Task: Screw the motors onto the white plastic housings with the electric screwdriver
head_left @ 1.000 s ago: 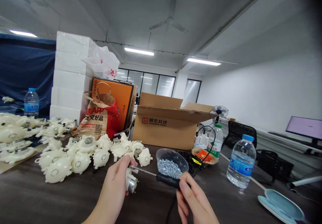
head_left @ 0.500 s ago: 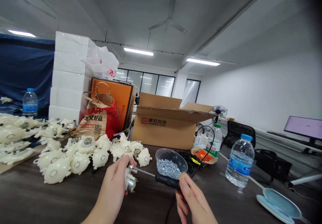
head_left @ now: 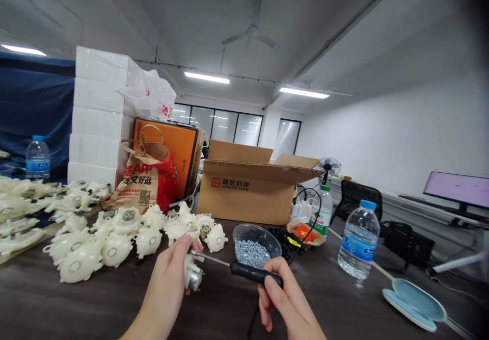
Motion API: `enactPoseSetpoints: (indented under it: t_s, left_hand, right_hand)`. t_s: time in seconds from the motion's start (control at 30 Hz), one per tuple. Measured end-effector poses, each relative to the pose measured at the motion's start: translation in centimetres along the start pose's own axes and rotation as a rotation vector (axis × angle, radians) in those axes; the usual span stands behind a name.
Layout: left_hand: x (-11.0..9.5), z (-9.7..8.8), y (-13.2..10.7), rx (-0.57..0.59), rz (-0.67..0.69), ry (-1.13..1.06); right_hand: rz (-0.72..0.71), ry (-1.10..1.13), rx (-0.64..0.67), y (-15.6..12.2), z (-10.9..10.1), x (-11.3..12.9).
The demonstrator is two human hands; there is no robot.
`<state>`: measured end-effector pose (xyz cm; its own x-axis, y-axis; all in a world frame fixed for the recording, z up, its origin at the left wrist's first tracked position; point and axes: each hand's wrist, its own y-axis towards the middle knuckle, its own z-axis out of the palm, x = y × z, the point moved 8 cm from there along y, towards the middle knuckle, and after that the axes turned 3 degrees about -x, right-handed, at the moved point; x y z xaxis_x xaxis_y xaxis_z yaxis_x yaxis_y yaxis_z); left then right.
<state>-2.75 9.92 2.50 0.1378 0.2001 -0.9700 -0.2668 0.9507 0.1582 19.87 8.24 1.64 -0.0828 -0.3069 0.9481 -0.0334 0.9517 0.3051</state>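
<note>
The left hand (head_left: 166, 273) grips a white motor housing (head_left: 189, 267) while the right hand (head_left: 284, 294) pinches a black-handled screwdriver (head_left: 248, 271), tip at the housing, near a clear tub (head_left: 272, 243) of screws (head_left: 252, 253).

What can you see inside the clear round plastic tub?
The clear round plastic tub holds a heap of small silvery screws. Anything beneath the heap is hidden; the screwdriver and right hand cover part of the tub's near side.
</note>
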Motion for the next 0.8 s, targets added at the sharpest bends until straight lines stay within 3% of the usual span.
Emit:
enactPoseSetpoints:
  t_s: [0.4, 0.53, 0.8]
  left_hand:
    - [0.37, 0.04, 0.11, 0.009, -0.004, -0.006]
    - [0.42, -0.01, -0.02, -0.002, -0.014, -0.028]
    - [0.26, 0.17, 0.08, 0.006, -0.024, -0.036]
  right_hand:
    - [-0.075, -0.074, 0.011, -0.22, -0.12, 1.0]
    - [-0.036, -0.206, 0.015, -0.19, 0.0, 1.04]
    - [-0.022, -0.189, -0.025, -0.57, -0.08, 1.16]
